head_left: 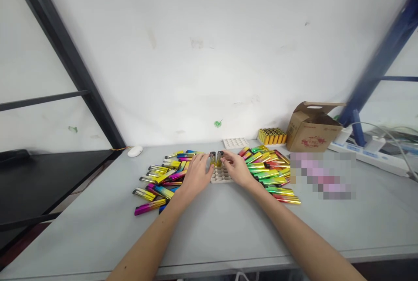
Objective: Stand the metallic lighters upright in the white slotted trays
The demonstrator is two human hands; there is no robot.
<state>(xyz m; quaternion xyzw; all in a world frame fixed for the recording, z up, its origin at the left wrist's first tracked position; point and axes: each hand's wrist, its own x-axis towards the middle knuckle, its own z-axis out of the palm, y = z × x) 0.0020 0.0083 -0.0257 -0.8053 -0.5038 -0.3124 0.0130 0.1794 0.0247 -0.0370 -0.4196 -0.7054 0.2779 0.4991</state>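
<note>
A white tray with holes [221,178] lies on the grey table between my hands. My left hand [197,172] is closed around an upright lighter [213,157] at the tray's back left. Just right of it, my right hand [236,167] pinches a second upright lighter [220,156]. Both lighters have dark tops and yellowish bodies. Loose lighters in yellow, magenta and blue [157,190] lie in a pile beside my left hand. Another pile, green, red and yellow [272,174], spreads beside my right hand.
At the back stand an empty white tray [235,143] and a tray filled with upright yellow lighters [272,136]. An open cardboard box [310,130] is near a power strip [372,154]. A white round device [135,151] sits back left.
</note>
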